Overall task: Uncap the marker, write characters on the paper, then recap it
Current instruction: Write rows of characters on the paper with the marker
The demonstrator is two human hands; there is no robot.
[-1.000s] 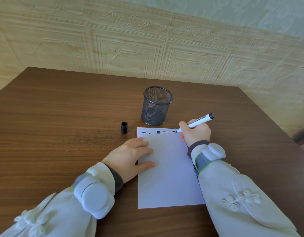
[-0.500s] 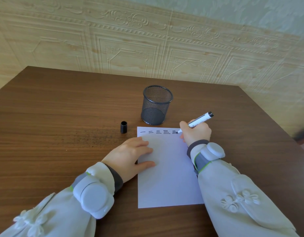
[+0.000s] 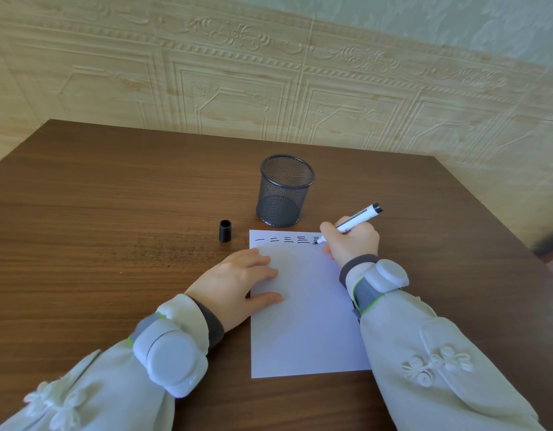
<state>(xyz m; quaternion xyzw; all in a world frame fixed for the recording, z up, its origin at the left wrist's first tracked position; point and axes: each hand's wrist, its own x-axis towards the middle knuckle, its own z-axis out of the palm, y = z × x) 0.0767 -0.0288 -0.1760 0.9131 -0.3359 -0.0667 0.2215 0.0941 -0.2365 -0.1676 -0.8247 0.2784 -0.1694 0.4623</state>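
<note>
A white sheet of paper (image 3: 306,325) lies on the brown table, with a row of black stroke marks (image 3: 287,240) along its top edge. My right hand (image 3: 352,244) grips a white marker (image 3: 356,220) with a black end, its tip touching the paper at the right end of the row. My left hand (image 3: 234,283) rests flat on the paper's left edge, fingers spread, holding nothing. The marker's black cap (image 3: 225,231) stands alone on the table, left of the paper's top corner.
A black mesh pen cup (image 3: 284,191) stands just behind the paper's top edge, close to my right hand. The wooden table (image 3: 98,228) extends left and back to an embossed wall. The table's right edge runs diagonally at the far right.
The marker tip has shifted slightly down within the rightmost character, adding strokes. My left hand and the cap have stayed in place.
</note>
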